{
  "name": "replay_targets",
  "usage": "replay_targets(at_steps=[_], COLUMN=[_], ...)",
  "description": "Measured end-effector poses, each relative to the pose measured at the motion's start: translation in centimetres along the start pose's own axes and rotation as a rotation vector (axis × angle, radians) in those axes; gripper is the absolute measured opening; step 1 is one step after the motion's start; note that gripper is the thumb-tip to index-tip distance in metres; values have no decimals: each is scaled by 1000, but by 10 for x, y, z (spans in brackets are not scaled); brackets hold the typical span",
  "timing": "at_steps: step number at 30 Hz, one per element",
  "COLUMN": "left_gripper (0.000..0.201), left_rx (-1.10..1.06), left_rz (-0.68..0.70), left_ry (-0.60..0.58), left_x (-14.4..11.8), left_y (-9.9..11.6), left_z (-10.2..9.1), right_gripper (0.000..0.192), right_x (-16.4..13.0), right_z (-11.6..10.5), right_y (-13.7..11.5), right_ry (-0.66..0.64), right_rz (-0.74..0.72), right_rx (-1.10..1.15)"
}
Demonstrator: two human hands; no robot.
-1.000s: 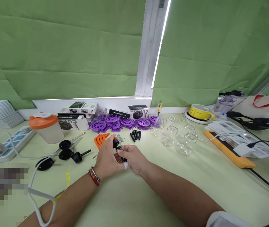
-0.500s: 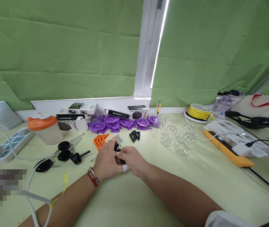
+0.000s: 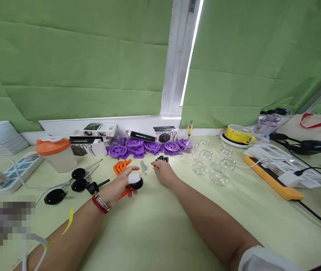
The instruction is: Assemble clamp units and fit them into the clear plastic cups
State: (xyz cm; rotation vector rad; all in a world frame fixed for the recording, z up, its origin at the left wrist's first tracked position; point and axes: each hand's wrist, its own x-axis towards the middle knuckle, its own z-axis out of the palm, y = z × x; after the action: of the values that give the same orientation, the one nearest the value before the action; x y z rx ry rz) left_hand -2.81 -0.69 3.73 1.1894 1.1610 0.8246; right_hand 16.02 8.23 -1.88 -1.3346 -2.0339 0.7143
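Note:
My left hand (image 3: 119, 188) is closed round an orange part with a black round end; the orange piece (image 3: 125, 192) shows below the palm and the black end (image 3: 138, 184) beside the thumb. A white wrap covers that thumb. My right hand (image 3: 163, 172) is at the small black cylinders (image 3: 163, 159), its fingers curled down and partly hiding them. Whether a cylinder is between its fingertips is hidden. Silver screws (image 3: 143, 166) lie between the hands. Orange bent pieces (image 3: 120, 166) rest just beyond my left hand.
Purple wheel-like parts (image 3: 134, 143) lie along the back, before printed boxes (image 3: 88, 147). Clear cups (image 3: 219, 178) stand right of centre. At left are black round-ended parts (image 3: 54, 196), an orange-lidded shaker (image 3: 61, 160) and a power strip (image 3: 22, 171). An orange-edged power strip (image 3: 273, 178) lies right.
My hands have parted. The right one let go of the black piece they shared and moved forward to the black cylinders. My left hand has drawn back left and turned, showing the orange part.

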Motion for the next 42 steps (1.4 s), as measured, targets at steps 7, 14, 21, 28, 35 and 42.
replay_targets(at_steps=[7, 14, 21, 28, 35, 42], left_gripper=[48, 47, 48, 49, 48, 51], left_rx=[-167, -137, -117, -144, -161, -133], left_rz=[-163, -200, -227, -232, -234, -236], left_ry=[-104, -131, -114, -129, -162, -187], left_x=[1, 8, 10, 11, 14, 16], left_y=[-4, -5, -2, -3, -6, -7], left_z=[-2, -5, -3, -7, -8, -10], right_gripper=[25, 20, 21, 13, 17, 29], right_x=[16, 17, 18, 10, -8, -19], right_z=[17, 21, 23, 17, -2, -11], right_y=[-6, -5, -8, -5, -22, -42], right_ry=[-43, -24, -15, -4, -133, -361], right_rz=[-11, -10, -18, -43, 111, 51], right_rx=[-257, -308, -295, -184, 553, 847])
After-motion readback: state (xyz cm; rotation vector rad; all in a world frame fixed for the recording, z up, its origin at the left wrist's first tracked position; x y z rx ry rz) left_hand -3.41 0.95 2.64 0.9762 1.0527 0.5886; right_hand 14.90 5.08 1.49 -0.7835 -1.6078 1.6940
